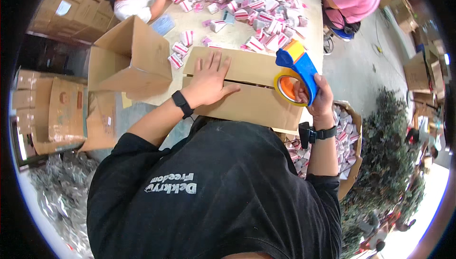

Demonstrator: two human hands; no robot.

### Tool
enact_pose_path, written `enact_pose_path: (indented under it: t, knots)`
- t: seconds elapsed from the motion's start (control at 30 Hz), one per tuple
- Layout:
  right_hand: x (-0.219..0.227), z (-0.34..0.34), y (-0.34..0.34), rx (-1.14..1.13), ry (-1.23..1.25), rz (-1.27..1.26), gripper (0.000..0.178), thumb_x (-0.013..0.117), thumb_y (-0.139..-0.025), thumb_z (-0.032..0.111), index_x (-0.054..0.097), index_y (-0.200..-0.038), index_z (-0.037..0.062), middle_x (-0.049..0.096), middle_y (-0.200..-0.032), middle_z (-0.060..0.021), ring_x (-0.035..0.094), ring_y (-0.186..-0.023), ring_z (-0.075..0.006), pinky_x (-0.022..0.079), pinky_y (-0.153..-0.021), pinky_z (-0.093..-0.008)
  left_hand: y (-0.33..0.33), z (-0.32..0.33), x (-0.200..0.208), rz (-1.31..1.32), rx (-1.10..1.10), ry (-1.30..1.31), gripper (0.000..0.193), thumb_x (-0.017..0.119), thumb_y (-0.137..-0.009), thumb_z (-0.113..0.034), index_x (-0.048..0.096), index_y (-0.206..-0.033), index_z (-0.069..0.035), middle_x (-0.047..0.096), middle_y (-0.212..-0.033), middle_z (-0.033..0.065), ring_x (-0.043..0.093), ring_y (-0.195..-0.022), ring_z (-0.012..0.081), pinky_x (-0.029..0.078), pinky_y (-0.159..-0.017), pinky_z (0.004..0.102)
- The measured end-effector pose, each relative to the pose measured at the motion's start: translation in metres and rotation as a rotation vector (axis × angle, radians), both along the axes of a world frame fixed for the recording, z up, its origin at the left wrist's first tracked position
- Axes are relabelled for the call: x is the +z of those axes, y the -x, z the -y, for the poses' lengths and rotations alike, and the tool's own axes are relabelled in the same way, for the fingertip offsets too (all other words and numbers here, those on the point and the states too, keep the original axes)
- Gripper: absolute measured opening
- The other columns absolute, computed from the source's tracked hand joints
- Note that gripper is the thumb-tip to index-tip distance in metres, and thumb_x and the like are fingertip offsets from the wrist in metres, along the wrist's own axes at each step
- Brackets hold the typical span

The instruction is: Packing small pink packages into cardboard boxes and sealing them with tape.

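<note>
A brown cardboard box (251,102) lies in front of me, its two top flaps folded inward with a narrow dark gap along the seam. My left hand (209,81) rests flat on the flaps, fingers spread, left of the middle. In my right hand (322,96) is a blue tape dispenser (306,71) with an orange core and a roll of yellowish tape. It is held over the right end of the seam; whether the tape touches the cardboard I cannot tell. Some of the right fingers show through the roll's core.
An open cardboard box (130,59) stands to the left. Many small pink-and-white packets (266,7) cover the far table (199,26). More packets fill a carton (349,140) at my right. Two people sit at the table's far sides. Dark green foliage (387,140) stands at right.
</note>
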State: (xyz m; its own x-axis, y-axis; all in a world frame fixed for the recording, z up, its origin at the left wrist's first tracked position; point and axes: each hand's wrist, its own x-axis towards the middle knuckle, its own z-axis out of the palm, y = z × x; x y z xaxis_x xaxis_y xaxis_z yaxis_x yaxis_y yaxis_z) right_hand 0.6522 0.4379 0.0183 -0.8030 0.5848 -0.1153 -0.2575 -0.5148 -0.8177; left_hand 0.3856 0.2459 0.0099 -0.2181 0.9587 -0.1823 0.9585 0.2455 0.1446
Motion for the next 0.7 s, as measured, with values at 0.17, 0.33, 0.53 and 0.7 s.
enact_pose_path:
  t: [0.17, 0.33, 0.53, 0.7]
  knots:
    - [0.011, -0.008, 0.047, 0.267, -0.323, 0.108, 0.053, 0.057, -0.093, 0.046, 0.064, -0.081, -0.0052, 0.061, -0.062, -0.01, 0.054, -0.046, -0.0152, 0.043, -0.045, -0.0274, 0.043, 0.055, -0.019, -0.094, 0.129, -0.028, 0.087, 0.046, -0.095, -0.057, 0.02, -0.151, 0.004, 0.021, -0.154, 0.0327, 0.023, -0.143, 0.0467, 0.022, -0.112, 0.0623]
    - [-0.006, -0.015, 0.073, 0.425, -0.412, 0.292, 0.051, 0.069, -0.087, 0.047, 0.069, -0.086, -0.0048, 0.063, -0.068, -0.0034, 0.054, -0.062, -0.0088, 0.043, -0.057, -0.0237, 0.051, 0.066, -0.028, 0.496, 0.344, -0.253, 0.077, 0.045, -0.101, -0.028, -0.001, -0.15, 0.009, 0.044, -0.134, 0.0394, 0.049, -0.123, 0.0464, 0.041, -0.102, 0.0435]
    - [-0.026, -0.02, 0.089, 0.582, -0.412, 0.318, 0.058, 0.075, -0.081, 0.049, 0.07, -0.091, -0.0074, 0.066, -0.072, -0.0052, 0.057, -0.066, -0.01, 0.047, -0.061, -0.0256, 0.071, 0.072, -0.092, 0.98, 0.54, -0.507, 0.059, 0.039, -0.106, -0.034, 0.027, -0.15, 0.003, 0.046, -0.146, 0.0205, 0.044, -0.135, 0.0266, 0.032, -0.111, 0.0324]
    - [-0.037, -0.024, 0.084, 0.576, -0.401, 0.301, 0.063, 0.079, -0.077, 0.047, 0.068, -0.098, -0.0115, 0.07, -0.085, -0.0104, 0.062, -0.075, -0.013, 0.051, -0.067, -0.0277, 0.075, 0.068, -0.088, 1.215, 0.423, -0.583, 0.059, 0.041, -0.106, -0.03, 0.023, -0.153, 0.001, 0.044, -0.148, 0.0175, 0.042, -0.135, 0.022, 0.032, -0.112, 0.0311]
